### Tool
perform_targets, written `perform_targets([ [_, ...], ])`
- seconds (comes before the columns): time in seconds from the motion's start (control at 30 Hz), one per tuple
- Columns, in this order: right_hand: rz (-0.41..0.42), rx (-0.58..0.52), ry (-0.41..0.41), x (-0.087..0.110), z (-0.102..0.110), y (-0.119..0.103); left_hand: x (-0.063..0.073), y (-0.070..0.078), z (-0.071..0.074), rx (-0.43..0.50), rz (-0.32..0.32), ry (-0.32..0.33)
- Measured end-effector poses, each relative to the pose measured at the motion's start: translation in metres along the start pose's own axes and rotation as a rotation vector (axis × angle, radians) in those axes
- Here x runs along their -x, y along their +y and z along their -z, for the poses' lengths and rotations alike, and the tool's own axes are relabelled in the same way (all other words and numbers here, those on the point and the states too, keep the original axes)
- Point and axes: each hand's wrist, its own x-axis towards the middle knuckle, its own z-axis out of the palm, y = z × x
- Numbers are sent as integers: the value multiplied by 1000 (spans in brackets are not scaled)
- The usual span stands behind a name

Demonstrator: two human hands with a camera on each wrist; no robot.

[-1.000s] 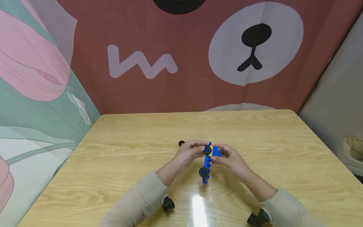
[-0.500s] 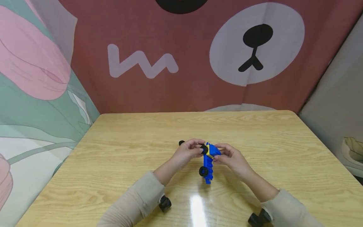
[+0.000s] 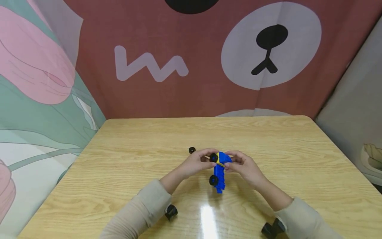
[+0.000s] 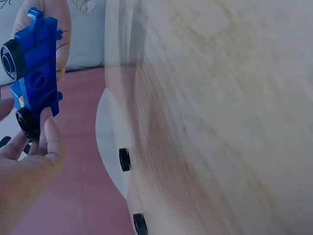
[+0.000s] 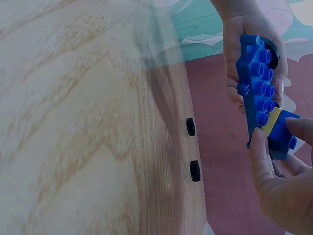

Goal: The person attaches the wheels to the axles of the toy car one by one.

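Note:
A toy car (image 3: 219, 174) of blue building bricks is held upright on end between both hands above the table. It has a studded blue base (image 5: 252, 78), a yellow brick (image 5: 272, 121) and a blue brick (image 3: 225, 157) at its upper end. Two black wheels sit along its left side, the upper wheel (image 3: 213, 157) and the lower wheel (image 3: 213, 180). With fingers and thumb, my left hand (image 3: 194, 164) pinches the car at the upper wheel. My right hand (image 3: 246, 168) grips the blue and yellow bricks from the other side.
A loose black wheel (image 3: 192, 150) is on the wooden table (image 3: 134, 139) just beyond my left hand. Both wrist views show two loose wheels, a nearer one (image 5: 195, 171) and another (image 5: 190, 127). A printed cloth (image 3: 143, 99) hangs behind the table's far edge.
The toy car has turned a little in my hands, so more of its blue top faces the head view. My left thumb has slid lower, leaving the upper wheel less covered.

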Motion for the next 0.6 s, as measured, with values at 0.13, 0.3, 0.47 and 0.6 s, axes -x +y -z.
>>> perform_targets([
  [0.13, -2, 38, 8, -1, -2, -1, 2, 1, 3, -51, -31, -79],
  [0.3, -3, 76, 14, -1, -4, -3, 5, 3, 5, -78, -15, -169],
  [0.47, 4, 113, 17, -1, -4, -2, 9, 2, 6, -98, -3, -246],
  [0.6, 7, 146, 14, -1, -4, -1, 12, 1, 3, -184, -29, -272],
])
